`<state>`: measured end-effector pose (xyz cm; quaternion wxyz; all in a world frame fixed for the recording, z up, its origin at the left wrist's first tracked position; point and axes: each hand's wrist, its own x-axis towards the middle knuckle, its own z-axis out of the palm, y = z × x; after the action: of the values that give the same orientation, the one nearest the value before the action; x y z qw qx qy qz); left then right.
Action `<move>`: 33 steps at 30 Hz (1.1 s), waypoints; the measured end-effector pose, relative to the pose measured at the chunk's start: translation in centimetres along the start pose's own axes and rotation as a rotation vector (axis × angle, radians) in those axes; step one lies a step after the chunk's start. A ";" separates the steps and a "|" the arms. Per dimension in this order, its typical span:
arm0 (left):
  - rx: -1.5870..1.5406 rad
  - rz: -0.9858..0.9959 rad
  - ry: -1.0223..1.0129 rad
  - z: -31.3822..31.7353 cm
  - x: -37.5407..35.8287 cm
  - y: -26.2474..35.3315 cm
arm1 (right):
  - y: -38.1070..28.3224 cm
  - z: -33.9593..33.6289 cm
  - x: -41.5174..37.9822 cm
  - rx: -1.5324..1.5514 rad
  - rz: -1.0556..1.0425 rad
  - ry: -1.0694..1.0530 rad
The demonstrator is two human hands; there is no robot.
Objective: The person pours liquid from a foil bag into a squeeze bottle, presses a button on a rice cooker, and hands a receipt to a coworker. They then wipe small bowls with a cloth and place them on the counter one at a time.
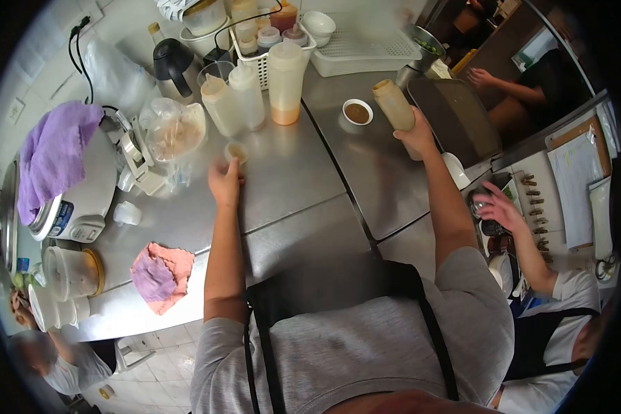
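My right hand point(417, 134) is wrapped round a translucent bottle point(392, 103) with tan contents. The bottle is tilted, and its wide mouth shows no cap. To its left on the steel counter stands a small white bowl point(357, 113) of brown sauce. My left hand point(225, 182), slightly blurred, has its fingertips closed at the edge of a small round translucent cap point(237, 151). Behind that hand stand several squeeze bottles, among them a tall one with orange liquid at the bottom point(285, 86).
A rice cooker point(90, 186) under a purple cloth point(58, 155) stands at left, near folded cloths point(161, 276). A white basket point(362, 52) sits at the back, a dark tray point(452, 117) at right. A co-worker's hand point(498, 205) reaches in at right; another person is at lower left.
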<state>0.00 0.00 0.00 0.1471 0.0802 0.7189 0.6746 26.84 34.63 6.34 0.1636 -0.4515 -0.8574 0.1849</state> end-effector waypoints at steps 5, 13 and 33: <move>-0.014 0.013 0.009 0.3 -0.2 -0.6 | 1.9 0.8 0.6 0.153 -0.017 -0.017; 0.004 0.011 0.022 0.2 -0.4 -0.1 | -1.5 -0.2 -1.7 0.904 -0.005 -0.169; -0.028 0.083 -0.005 0.2 -1.5 -0.9 | -18.6 10.5 -11.1 0.855 -0.413 -0.269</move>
<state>1.57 -0.34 -0.75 0.1217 0.1095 0.7050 0.6901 14.82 13.88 4.54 0.2554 -0.1369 -0.7899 0.5405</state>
